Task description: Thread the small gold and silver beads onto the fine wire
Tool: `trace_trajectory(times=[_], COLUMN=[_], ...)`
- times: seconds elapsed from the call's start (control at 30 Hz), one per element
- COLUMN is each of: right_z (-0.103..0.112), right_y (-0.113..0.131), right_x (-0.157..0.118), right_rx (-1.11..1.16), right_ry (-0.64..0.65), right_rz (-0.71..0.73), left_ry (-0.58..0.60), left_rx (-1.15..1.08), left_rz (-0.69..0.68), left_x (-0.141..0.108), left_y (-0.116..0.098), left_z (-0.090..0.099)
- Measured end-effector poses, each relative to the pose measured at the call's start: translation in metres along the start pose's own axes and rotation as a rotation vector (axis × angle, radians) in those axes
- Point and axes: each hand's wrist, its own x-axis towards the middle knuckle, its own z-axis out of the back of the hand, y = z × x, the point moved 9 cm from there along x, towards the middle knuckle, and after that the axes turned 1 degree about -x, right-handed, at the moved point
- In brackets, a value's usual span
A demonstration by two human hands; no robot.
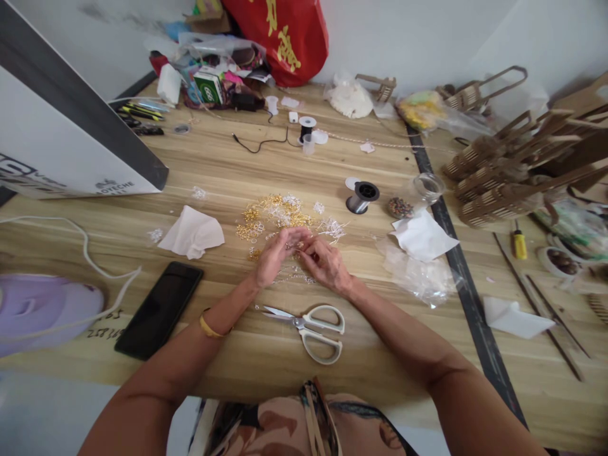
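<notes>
My left hand (279,254) and my right hand (327,265) meet at the near edge of a pile of gold and silver jewelry findings (280,212). The left fingers curl toward the right hand, pressed together. The thumb and forefinger of the right hand are pinched close to the left fingertips. Whatever sits between them is too small to make out. Below the hands a thin silver chain (289,273) lies on the wood. Silver pins (332,229) are spread just beyond my right hand. White-handled scissors (323,334) rest nearer my body, blades pointing left.
A black phone (160,310) and a white cloth (192,232) lie to the left. A wire spool (363,197), a bead jar (418,195) and clear plastic bags (418,272) are at the right. Small woven baskets (494,177) stand far right; a large box (71,126) rises at left.
</notes>
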Motion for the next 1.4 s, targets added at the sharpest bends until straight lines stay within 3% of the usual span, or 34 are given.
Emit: trace_trajectory(times=[0.27, 0.43, 0.8, 1.13, 1.4], right_z=[0.012, 0.018, 0.013, 0.014, 0.016], right_y=[-0.001, -0.007, -0.006, -0.021, -0.030], right_x=[0.001, 0.000, 0.000, 0.001, 0.001], right_rx=[0.093, 0.184, 0.260, 0.372, 0.452], right_ry=[-0.094, -0.184, -0.147, -0.181, -0.210], right_rz=[-0.049, -0.120, -0.163, -0.287, -0.348], left_ry=[-0.188, -0.188, -0.172, -0.201, -0.257], left_rx=[0.085, 0.128, -0.112, 0.151, 0.158], left_rz=[-0.090, -0.059, 0.054, -0.090, -0.066], left_x=[-0.001, 0.000, 0.000, 0.000, 0.001], left_y=[-0.007, 0.002, 0.012, -0.004, -0.001], left_z=[0.020, 0.020, 0.008, 0.021, 0.027])
